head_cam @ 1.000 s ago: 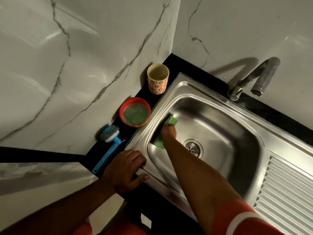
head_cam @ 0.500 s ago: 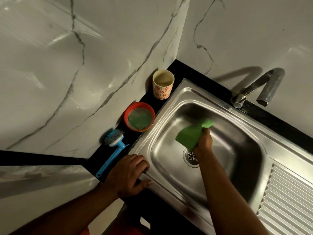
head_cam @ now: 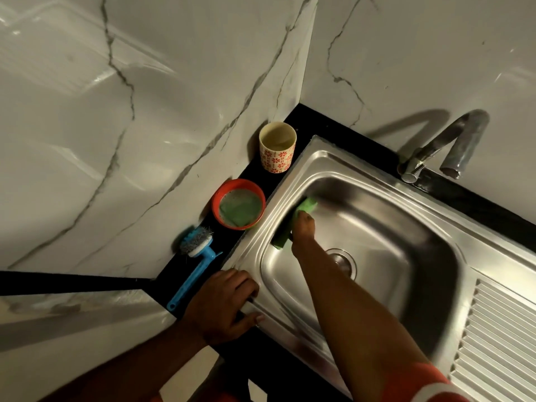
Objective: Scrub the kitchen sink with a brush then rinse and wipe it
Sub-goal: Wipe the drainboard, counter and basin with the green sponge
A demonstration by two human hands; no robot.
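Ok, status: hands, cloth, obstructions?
Right hand holds green cloth on sink wall. Left hand rests on rim. Blue brush idle on counter. Nothing in the way.

Outstretched right grip (head_cam: 303, 228) apparently clutching; left grip (head_cam: 224, 305) resting.
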